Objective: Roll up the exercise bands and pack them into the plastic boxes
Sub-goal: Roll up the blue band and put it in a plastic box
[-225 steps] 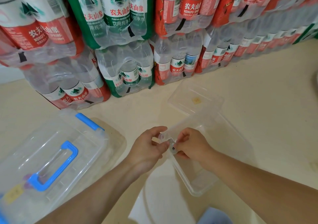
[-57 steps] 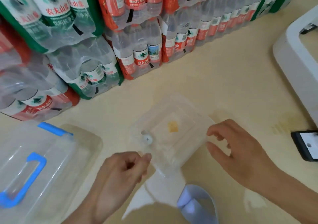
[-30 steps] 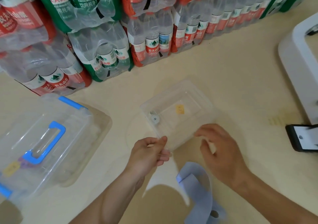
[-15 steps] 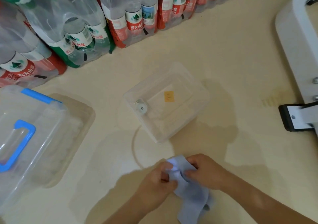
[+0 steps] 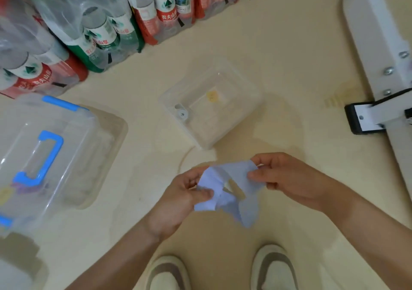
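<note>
A pale blue exercise band [image 5: 229, 191] hangs crumpled between both my hands, above the floor. My left hand [image 5: 180, 198] pinches its left part. My right hand [image 5: 287, 178] pinches its upper right corner. Beyond the hands a small clear plastic box [image 5: 243, 109] sits on the floor with a yellow sticker and a small round white piece inside. To the left stands a larger clear plastic box [image 5: 73, 147] with a blue handle and blue clips on its lid.
Shrink-wrapped packs of water bottles [image 5: 100, 22] are stacked along the back left. A white metal frame [image 5: 383, 51] with a black end cap stands on the right. My two shoes [image 5: 220, 269] show at the bottom edge. The floor is beige.
Both hands left the small box, went down to the blue band on the floor, and have lifted it. The view has tilted downward, so my shoes show.
</note>
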Action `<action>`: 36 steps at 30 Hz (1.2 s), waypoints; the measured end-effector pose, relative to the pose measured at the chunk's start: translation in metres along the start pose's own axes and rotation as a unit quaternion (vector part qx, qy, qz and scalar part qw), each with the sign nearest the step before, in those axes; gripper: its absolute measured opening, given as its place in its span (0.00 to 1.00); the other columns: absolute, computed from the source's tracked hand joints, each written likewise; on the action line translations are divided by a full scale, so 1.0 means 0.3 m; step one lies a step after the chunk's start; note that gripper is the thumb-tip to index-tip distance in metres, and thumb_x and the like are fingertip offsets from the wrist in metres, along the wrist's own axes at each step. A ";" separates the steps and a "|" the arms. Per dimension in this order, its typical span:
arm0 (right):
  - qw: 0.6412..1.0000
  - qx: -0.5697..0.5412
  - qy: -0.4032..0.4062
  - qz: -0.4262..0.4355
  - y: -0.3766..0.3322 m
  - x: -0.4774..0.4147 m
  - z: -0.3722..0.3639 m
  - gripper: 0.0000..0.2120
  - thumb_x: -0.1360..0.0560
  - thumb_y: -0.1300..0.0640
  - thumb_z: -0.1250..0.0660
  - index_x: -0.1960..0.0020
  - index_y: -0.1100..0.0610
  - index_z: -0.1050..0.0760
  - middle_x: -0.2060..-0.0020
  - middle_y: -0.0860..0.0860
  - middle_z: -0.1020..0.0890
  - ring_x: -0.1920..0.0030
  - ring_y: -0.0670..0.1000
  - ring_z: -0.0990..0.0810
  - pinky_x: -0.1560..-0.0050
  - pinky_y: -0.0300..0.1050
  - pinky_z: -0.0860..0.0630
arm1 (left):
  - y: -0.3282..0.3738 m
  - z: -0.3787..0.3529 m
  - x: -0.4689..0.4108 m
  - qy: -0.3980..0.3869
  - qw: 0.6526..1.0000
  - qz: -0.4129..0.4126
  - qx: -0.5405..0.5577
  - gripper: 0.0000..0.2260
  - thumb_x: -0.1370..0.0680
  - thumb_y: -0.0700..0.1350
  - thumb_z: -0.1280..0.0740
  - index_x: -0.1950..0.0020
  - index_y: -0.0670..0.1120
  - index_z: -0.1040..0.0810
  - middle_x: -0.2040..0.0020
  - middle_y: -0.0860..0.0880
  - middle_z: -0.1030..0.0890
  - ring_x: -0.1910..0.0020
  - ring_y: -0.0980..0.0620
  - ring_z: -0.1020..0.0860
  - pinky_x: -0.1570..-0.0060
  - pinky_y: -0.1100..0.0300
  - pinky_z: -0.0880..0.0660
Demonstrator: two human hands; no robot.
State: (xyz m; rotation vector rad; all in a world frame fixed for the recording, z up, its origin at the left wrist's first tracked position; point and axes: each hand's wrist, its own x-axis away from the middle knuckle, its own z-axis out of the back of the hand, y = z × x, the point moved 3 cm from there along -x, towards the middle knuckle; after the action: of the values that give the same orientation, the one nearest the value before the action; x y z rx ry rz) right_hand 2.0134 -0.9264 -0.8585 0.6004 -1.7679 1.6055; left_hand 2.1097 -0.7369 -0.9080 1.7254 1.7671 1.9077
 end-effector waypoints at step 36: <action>0.876 0.189 -0.014 0.443 -0.629 1.154 -1.094 0.08 0.24 0.61 0.35 0.52 0.67 0.21 0.53 0.67 0.19 0.62 0.48 0.26 0.68 0.36 0.27 | 0.466 0.022 1.776 0.396 0.787 -0.410 -0.237 0.07 0.24 0.38 0.33 0.56 0.49 0.18 0.65 0.48 0.18 0.68 0.56 0.24 0.65 0.62 0.24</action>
State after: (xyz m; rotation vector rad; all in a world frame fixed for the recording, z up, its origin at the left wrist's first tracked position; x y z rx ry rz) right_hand 1.9720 -0.5951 -0.4692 -0.0860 -1.8726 2.6026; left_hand 1.9928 -0.4421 -0.4574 -0.1175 1.5133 2.3629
